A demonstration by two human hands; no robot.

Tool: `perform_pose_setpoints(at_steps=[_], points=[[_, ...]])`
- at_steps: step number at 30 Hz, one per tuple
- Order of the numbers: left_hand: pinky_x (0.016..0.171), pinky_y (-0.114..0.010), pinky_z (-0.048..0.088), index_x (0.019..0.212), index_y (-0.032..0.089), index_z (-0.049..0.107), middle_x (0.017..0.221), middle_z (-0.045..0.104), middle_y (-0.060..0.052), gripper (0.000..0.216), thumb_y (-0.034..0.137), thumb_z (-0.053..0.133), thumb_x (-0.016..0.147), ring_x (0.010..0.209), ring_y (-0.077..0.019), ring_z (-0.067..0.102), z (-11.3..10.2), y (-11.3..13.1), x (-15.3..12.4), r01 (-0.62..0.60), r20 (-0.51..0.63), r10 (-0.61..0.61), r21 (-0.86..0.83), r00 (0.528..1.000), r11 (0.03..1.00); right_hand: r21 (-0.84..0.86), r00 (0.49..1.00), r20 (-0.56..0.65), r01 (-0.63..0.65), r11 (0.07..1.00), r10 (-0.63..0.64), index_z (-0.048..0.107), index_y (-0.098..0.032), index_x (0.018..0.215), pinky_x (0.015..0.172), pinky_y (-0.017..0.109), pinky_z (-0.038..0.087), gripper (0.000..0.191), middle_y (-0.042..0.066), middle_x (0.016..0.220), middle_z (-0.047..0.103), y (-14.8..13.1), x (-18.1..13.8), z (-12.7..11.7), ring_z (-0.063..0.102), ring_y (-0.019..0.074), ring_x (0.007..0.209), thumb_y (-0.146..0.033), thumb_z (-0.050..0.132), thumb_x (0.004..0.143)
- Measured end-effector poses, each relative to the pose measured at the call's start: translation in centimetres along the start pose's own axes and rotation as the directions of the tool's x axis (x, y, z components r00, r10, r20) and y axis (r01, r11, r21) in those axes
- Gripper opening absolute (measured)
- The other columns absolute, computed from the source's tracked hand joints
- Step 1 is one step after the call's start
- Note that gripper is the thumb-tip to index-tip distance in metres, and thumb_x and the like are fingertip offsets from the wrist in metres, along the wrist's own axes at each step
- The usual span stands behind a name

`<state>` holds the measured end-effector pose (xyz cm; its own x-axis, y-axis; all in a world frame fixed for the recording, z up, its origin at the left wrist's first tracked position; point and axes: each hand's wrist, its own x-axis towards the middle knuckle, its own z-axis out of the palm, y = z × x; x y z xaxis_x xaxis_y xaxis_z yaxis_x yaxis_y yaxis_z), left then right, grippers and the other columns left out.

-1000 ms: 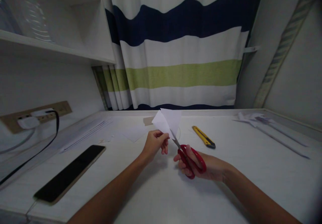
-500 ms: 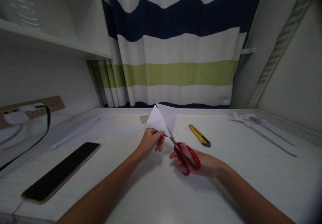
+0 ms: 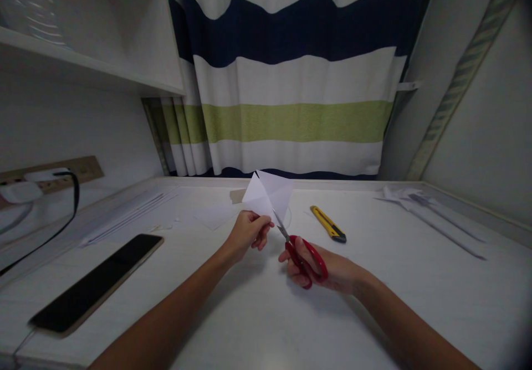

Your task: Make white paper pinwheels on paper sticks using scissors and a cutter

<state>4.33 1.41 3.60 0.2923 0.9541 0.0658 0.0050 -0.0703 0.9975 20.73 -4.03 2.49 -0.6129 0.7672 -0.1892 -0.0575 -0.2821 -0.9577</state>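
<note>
My left hand (image 3: 248,232) pinches the lower corner of a folded white paper (image 3: 268,194) and holds it upright above the white desk (image 3: 266,314). My right hand (image 3: 322,270) grips red-handled scissors (image 3: 305,255), fingers through the loops. The scissor blades point up and left into the bottom edge of the paper, close beside my left fingertips.
A yellow utility knife (image 3: 328,224) lies just right of the paper. A dark phone (image 3: 97,281) lies at the left, with a power strip and black cable (image 3: 62,204) behind it. Paper strips (image 3: 432,215) lie at the far right, loose sheets (image 3: 128,215) at the left. A striped curtain hangs behind.
Both hands, paper and scissors sit slightly further left and higher in view; the whole scene shifted the same way, so the head moved. The scissor blades sit a little deeper into the paper.
</note>
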Motion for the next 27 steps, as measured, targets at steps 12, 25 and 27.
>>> perform_pose_setpoints(at_steps=[12, 25, 27], points=[[0.026, -0.016, 0.016, 0.055, 0.009, 0.052, 0.036, 0.039, 0.007, 0.019, 0.022, 0.047, 0.069, 0.023, -0.0034, 0.037, -0.1, -0.1, 0.2, 0.036, 0.007, -0.036, -0.028, 0.999, 0.999, -0.027, 0.997, -0.047, 0.063, 0.998, -0.064, 0.043, -0.011, 0.080, 0.040, 0.021, 0.018, 0.048, -0.004, 0.054, 0.036, 0.4, 0.5, 0.5, 0.032, 0.0033, 0.039, -0.058, 0.035, 0.073], [0.026, -0.017, 0.015, 0.056, 0.010, 0.051, 0.036, 0.036, 0.008, 0.018, 0.022, 0.047, 0.067, 0.022, -0.0037, 0.035, -0.1, 0.0, 0.1, 0.049, 0.015, -0.048, -0.051, 0.999, 0.997, -0.042, 0.995, -0.074, 0.062, 0.997, -0.065, 0.045, -0.013, 0.075, 0.037, 0.019, 0.019, 0.040, -0.004, 0.050, 0.038, 0.8, 0.7, 0.2, 0.034, 0.0035, 0.036, -0.051, 0.033, 0.077], [0.026, -0.017, 0.015, 0.056, 0.010, 0.051, 0.036, 0.036, 0.008, 0.017, 0.022, 0.047, 0.067, 0.022, -0.0037, 0.035, -0.1, 0.0, 0.1, 0.050, 0.019, -0.049, -0.048, 0.999, 0.998, -0.045, 0.995, -0.088, 0.047, 0.998, -0.051, 0.044, -0.013, 0.074, 0.036, 0.019, 0.019, 0.040, -0.004, 0.050, 0.039, 0.5, 0.6, 0.4, 0.035, 0.0036, 0.036, -0.052, 0.034, 0.076]])
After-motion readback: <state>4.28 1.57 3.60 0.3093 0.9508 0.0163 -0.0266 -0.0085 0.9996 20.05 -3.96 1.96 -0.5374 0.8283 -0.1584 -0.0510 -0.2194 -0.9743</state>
